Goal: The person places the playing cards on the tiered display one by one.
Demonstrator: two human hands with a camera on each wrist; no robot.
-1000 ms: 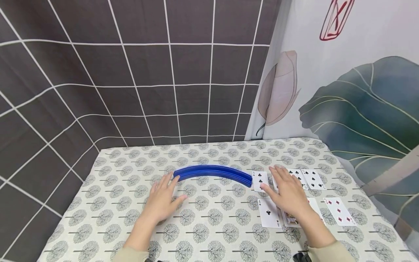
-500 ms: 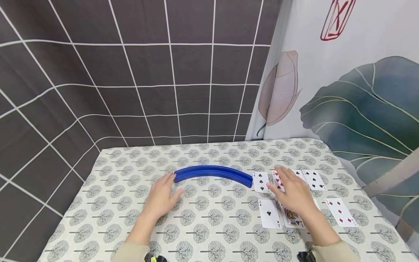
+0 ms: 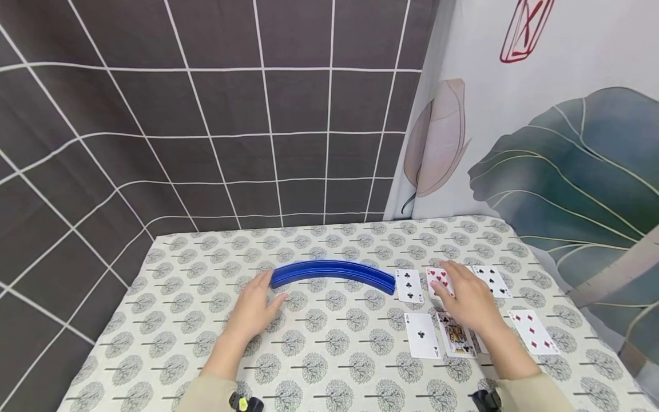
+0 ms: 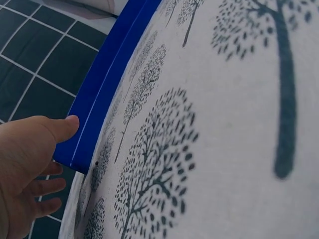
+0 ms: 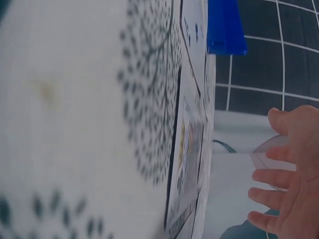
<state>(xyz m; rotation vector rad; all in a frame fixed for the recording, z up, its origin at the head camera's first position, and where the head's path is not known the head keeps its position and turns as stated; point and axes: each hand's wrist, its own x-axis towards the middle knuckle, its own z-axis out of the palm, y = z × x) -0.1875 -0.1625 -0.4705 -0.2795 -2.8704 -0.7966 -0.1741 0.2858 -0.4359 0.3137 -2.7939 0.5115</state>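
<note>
A curved blue playing-card holder [image 3: 332, 269] lies on the patterned cloth. My left hand [image 3: 253, 309] is at its left end, fingers extended; in the left wrist view the thumb overlaps that end, though firm contact is unclear. My right hand [image 3: 469, 297] is above the face-up cards with spread, loose fingers and holds nothing. In the back row are a three of clubs [image 3: 409, 286], a hearts card [image 3: 437, 280] partly covered by the hand, and a spades card [image 3: 494, 280]. The front row has an ace of clubs [image 3: 422, 336], a clubs face card [image 3: 456, 336] and a diamonds card [image 3: 534, 332].
Another card [image 3: 481, 344] is mostly hidden under my right forearm. The tree-patterned tablecloth [image 3: 329, 349] reaches a dark tiled-look curtain [image 3: 298, 154] at the back and left. A pale curtain with leaf prints [image 3: 571, 166] hangs on the right.
My right hand has shifted rightward, uncovering more of the hearts card and the clubs face card while covering another back-row card. The left hand and the holder have barely moved.
</note>
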